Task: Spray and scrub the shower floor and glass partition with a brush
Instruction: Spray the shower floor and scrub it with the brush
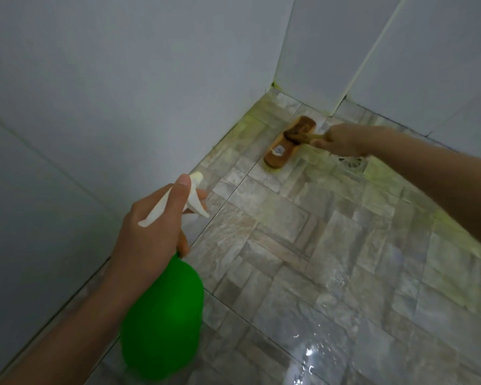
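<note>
Left hand (150,232): grip grasping the neck of the green spray bottle (161,315), nozzle towards the corner (274,87).
Right hand (345,141): grip clenched round the handle of the brush (289,143).
Brush position: head down on the shower floor (317,259), near the corner, beside the drain (351,162).
Floor condition: wet, with a yellow-green film along the wall (95,79) joint.
Technique, by judgement: keep the bristles flat, press firmly, work short overlapping strokes along the joint; spray ahead of the brush, not onto it.
</note>
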Demonstrator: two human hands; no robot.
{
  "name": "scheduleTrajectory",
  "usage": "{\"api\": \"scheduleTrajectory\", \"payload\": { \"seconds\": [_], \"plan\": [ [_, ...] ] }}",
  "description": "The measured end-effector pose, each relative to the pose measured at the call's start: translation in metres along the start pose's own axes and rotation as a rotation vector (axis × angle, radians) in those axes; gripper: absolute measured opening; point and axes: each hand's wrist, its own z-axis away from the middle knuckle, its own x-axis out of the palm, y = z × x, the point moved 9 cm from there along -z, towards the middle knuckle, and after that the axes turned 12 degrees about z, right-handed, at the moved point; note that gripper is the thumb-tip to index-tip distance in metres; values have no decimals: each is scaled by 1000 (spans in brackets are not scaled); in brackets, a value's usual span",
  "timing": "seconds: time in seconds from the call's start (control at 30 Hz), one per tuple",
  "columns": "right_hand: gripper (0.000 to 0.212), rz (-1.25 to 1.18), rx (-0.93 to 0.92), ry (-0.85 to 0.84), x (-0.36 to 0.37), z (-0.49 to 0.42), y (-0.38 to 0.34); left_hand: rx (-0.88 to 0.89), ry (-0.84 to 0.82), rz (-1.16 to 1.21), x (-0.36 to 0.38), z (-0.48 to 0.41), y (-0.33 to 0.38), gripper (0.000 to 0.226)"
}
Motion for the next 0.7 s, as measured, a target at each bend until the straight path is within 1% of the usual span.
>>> {"api": "scheduleTrajectory", "payload": {
  "seconds": [0.07,0.13,0.23,0.3,0.37,0.4,0.47,0.53,0.63,0.7],
  "plan": [
    [57,69,-35,13,2,-1,-6,-7,-20,16,-1,-1,3,44],
    [57,78,-102,119,-11,-20,-39,2,-17,37,-1,-5,4,42],
    [55,-19,-125,246,-31,-54,-79,16,-13,17,3,-8,4,42],
    [54,-102,-95,275,-32,-67,-73,23,-10,-4,5,-8,4,43],
    [52,-153,-63,237,-21,-64,-45,26,-7,2,5,-6,4,42],
    [54,-153,-40,175,-13,-59,-27,25,-4,5,4,-6,5,41],
    [60,-120,16,65,-12,-49,4,21,8,16,2,-6,6,43],
    [62,-58,54,10,-21,-42,14,15,11,25,3,-7,8,44],
    [55,-65,-20,116,-29,-52,-19,11,-1,15,12,-6,8,43],
    [58,-113,-55,130,-21,-54,-36,5,-4,8,19,-7,5,42]
  ]
}}
